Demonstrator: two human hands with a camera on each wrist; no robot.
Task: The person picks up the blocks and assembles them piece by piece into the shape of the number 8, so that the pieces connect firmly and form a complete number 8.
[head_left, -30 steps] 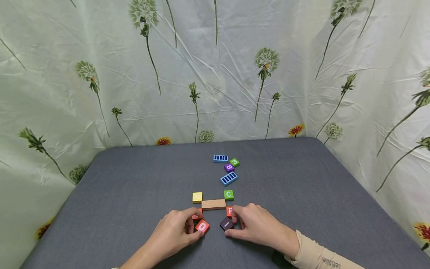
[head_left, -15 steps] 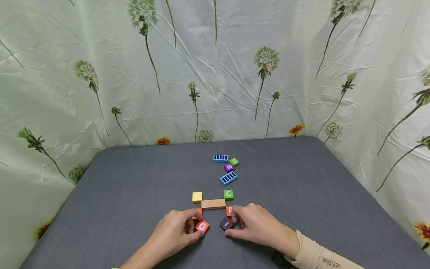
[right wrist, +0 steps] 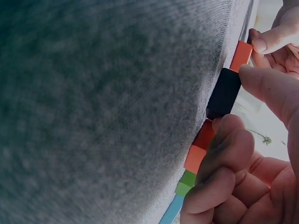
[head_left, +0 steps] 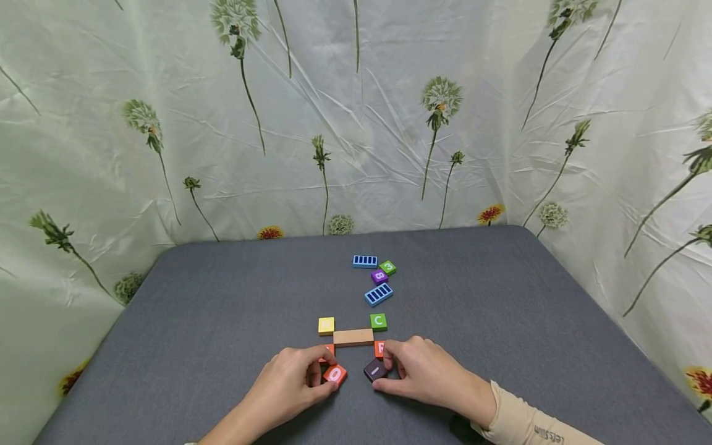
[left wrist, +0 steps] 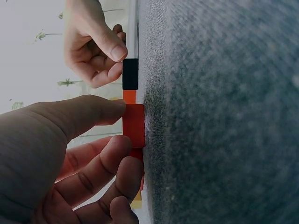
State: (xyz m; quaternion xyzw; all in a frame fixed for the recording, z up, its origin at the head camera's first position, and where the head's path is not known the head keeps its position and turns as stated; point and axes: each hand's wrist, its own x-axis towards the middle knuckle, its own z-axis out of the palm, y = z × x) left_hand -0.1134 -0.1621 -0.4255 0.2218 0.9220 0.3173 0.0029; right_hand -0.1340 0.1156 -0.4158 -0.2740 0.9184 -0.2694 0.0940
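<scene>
My left hand (head_left: 286, 378) pinches a red-orange letter block marked like an O (head_left: 335, 375) between thumb and fingers, low on the cloth. Partly behind its fingertips lies another orange block (head_left: 328, 351). The right hand (head_left: 428, 376) pinches a black block (head_left: 375, 371) with a short white stroke on top. Beyond that, an orange block (head_left: 379, 349) is half hidden by the right fingers. A plain wooden bar (head_left: 353, 337) lies crosswise between the two rows, with a yellow block (head_left: 326, 326) at its left and a green C block (head_left: 378, 322) at its right.
Farther back on the grey cloth (head_left: 233, 296) lie two blue slotted blocks, one tilted (head_left: 379, 295) and one straighter (head_left: 364, 261). Between them sit a purple 8 block (head_left: 379, 276) and a green 3 block (head_left: 388, 267). A flowered curtain (head_left: 378, 123) hangs behind.
</scene>
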